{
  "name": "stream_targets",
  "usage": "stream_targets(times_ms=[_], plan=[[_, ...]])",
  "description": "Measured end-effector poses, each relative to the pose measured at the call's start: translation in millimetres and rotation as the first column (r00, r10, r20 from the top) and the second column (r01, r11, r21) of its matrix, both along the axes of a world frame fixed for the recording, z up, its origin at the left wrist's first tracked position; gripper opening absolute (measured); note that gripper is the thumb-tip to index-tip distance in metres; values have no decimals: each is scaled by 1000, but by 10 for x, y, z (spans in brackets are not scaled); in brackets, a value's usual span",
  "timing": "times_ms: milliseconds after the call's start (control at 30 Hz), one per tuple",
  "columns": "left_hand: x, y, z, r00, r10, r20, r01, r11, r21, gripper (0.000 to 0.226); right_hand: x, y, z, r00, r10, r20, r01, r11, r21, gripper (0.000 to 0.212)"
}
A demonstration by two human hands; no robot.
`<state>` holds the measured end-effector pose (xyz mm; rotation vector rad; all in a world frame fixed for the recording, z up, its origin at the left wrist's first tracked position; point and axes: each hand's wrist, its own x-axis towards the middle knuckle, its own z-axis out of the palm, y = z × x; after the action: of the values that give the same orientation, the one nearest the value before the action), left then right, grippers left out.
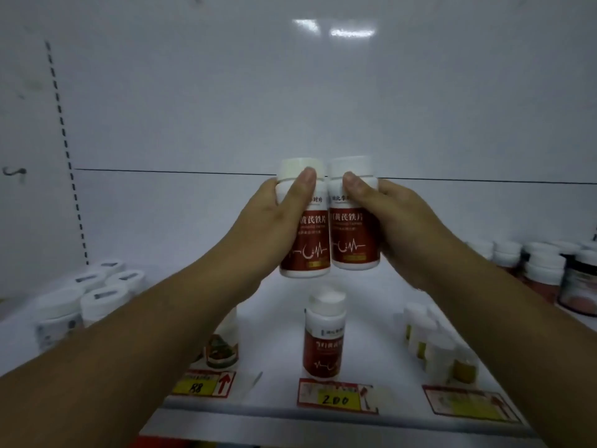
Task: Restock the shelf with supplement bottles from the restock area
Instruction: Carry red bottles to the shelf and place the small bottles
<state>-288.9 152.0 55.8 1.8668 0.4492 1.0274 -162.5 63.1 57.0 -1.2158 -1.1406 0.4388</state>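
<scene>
Above glossy shelf (274,321), two cylindrical bottles (353,236)

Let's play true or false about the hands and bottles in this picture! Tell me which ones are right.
1. The left hand grips the left bottle and the right hand grips the right bottle, both red-labelled. True.
2. The held bottles have blue caps. False: both caps are white.
3. A matching standing bottle is on the shelf behind the 200 tag. True.
4. The yellow tag on the left reads 500. False: the left tag reads 88.
</scene>
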Motion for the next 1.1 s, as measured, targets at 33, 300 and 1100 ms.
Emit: stream_targets(times_ms=[33, 300, 1100], plan=[[75, 43, -4, 1000, 5, 22, -5, 1000, -16, 29, 95, -61, 3, 999, -29, 40, 29, 1000, -6, 42], [457, 534, -141, 995, 28, -94, -41, 989, -141, 35, 566, -175, -247, 955, -10, 298, 129, 914, -385, 35], [483, 428, -478, 897, 54, -438, -108, 989, -98, 46, 353, -494, -913, 885, -217, 412, 380, 847, -372, 71]])
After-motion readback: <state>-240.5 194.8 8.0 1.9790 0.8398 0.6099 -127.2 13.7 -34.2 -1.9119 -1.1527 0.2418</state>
